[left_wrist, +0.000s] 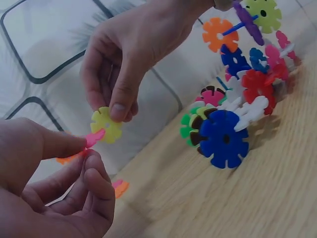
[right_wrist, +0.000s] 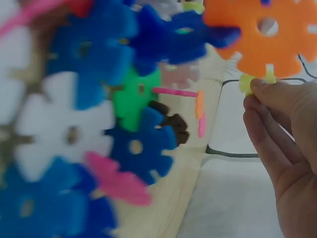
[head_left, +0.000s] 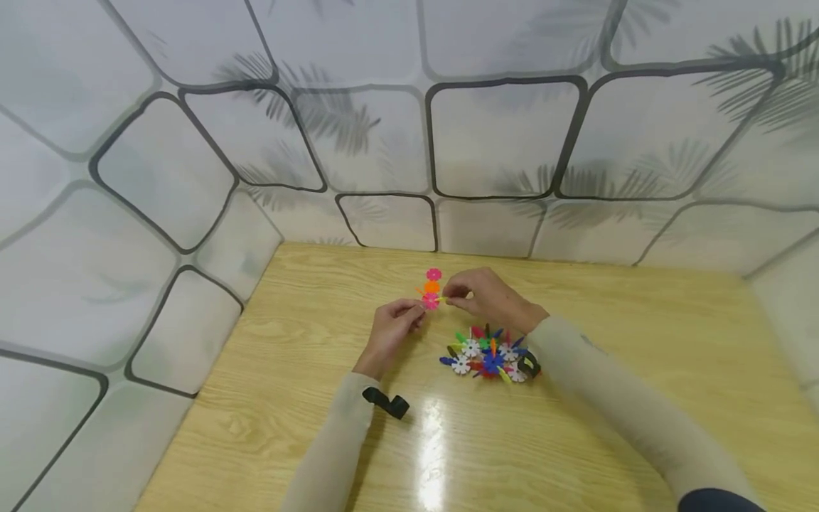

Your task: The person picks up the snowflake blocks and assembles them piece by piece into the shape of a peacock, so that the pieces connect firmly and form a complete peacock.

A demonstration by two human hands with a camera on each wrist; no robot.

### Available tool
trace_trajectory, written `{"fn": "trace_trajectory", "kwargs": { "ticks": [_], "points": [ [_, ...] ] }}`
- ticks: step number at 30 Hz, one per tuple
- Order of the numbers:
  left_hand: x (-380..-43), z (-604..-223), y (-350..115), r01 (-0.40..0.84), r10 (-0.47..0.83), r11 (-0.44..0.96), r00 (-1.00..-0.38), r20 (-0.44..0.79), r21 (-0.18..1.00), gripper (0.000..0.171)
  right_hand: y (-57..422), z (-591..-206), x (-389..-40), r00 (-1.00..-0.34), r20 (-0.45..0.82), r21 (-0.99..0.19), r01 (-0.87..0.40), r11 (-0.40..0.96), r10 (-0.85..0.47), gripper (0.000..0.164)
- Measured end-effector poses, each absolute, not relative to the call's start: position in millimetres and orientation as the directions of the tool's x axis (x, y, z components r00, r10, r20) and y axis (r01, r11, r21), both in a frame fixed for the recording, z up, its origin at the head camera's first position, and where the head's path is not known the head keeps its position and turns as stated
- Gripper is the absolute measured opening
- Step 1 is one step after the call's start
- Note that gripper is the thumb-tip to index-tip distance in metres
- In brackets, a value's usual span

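Note:
My left hand pinches a pink notched plastic disc between thumb and fingertips. Orange and pink discs form a short row with it, running toward the wall; the orange disc is followed by a far pink disc. With thumb and forefinger, my right hand holds a yellow notched disc at its rim. The yellow disc meets the pink one edge to edge in the left wrist view; whether their slots are interlocked I cannot tell.
A cluster of many-coloured notched discs sits on the wooden table, below my right forearm. A large blue disc faces the left wrist camera. A patterned wall borders the table at the back and left.

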State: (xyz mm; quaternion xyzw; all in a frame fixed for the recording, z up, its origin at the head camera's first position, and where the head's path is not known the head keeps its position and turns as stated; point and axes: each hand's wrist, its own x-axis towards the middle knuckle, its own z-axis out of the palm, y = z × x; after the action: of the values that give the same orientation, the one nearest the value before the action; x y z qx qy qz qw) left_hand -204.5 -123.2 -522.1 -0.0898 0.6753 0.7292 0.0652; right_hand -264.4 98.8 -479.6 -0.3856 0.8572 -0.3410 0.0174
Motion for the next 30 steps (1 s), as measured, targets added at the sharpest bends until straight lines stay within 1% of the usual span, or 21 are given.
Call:
{"fn": "trace_trajectory", "kwargs": {
  "ticks": [3, 6, 8, 9, 11, 13, 17, 20, 24, 27, 30],
  "points": [
    [-206, -519, -126, -0.211, -0.037, -0.110, -0.976, -0.216, 0.971, 0.011, 94, -478, -275, -0.693, 0.194, -0.649, -0.621, 0.439, -0.694, 0.013],
    [-207, -520, -129, -0.211, -0.056, -0.133, -0.974, -0.220, 0.968, 0.010, 87, -476, -286, -0.687, 0.065, -0.650, -0.580, 0.492, -0.724, 0.034],
    [-206, -522, -130, -0.218, -0.070, -0.158, -0.970, -0.231, 0.963, 0.011, 81, -478, -295, -0.670, -0.056, -0.602, -0.569, 0.560, -0.741, 0.049],
    [-206, -523, -130, -0.224, -0.076, -0.168, -0.968, -0.239, 0.960, 0.012, 79, -479, -299, -0.657, -0.111, -0.562, -0.577, 0.593, -0.745, 0.054],
    [-204, -525, -129, -0.235, -0.078, -0.187, -0.964, -0.253, 0.954, 0.014, 74, -482, -306, -0.631, -0.193, -0.481, -0.606, 0.633, -0.751, 0.057],
    [-204, -526, -127, -0.248, -0.075, -0.210, -0.960, -0.269, 0.946, 0.016, 69, -485, -311, -0.623, -0.231, -0.425, -0.626, 0.654, -0.747, 0.053],
    [-205, -526, -125, -0.251, -0.077, -0.222, -0.959, -0.274, 0.942, 0.016, 65, -489, -318, -0.659, -0.220, -0.413, -0.606, 0.680, -0.720, 0.034],
    [-207, -524, -123, -0.244, -0.085, -0.212, -0.960, -0.267, 0.946, 0.015, 69, -488, -319, -0.692, -0.213, -0.452, -0.556, 0.697, -0.690, 0.023],
    [-210, -521, -119, -0.239, -0.100, -0.201, -0.960, -0.263, 0.950, 0.014, 83, -489, -318, -0.704, -0.203, -0.519, -0.513, 0.684, -0.681, 0.020],
    [-211, -520, -116, -0.243, -0.112, -0.202, -0.957, -0.269, 0.949, 0.016, 92, -488, -311, -0.715, -0.154, -0.569, -0.500, 0.653, -0.682, 0.013],
    [-212, -519, -113, -0.240, -0.131, -0.208, -0.954, -0.270, 0.948, 0.017, 97, -482, -298, -0.742, -0.078, -0.613, -0.491, 0.619, -0.666, 0.007]
  ]
}}
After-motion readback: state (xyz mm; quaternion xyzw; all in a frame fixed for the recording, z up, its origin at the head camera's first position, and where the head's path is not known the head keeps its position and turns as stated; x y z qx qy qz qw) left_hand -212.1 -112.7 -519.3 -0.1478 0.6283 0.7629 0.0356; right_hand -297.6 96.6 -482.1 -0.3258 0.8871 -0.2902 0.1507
